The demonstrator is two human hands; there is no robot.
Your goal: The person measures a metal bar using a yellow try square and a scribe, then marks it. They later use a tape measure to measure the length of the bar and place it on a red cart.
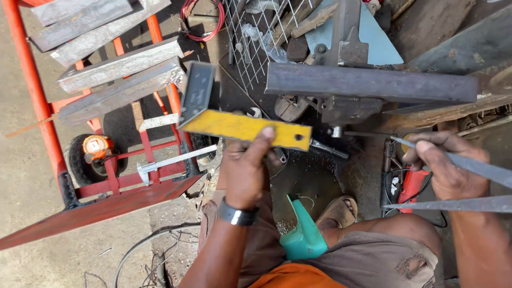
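My left hand (246, 169) grips a try square by its yellow blade (246, 129); the square's dark stock (198, 92) sticks up at the left end. A black band sits on that wrist. My right hand (447, 162) is closed around two thin grey metal strips (469, 184) that run off to the right. Just beyond both hands a dark steel bar (370, 82) lies across a bench vise (345, 106). The yellow blade is below and left of the bar, apart from it.
An orange hand truck (114, 184) loaded with grey steel angle pieces (120, 66) stands at the left, with a caliper (173, 160) lying on it. Wire mesh (256, 37) and a red cable coil (202, 21) lie behind. A teal object (303, 234) and my sandalled foot (337, 210) are below.
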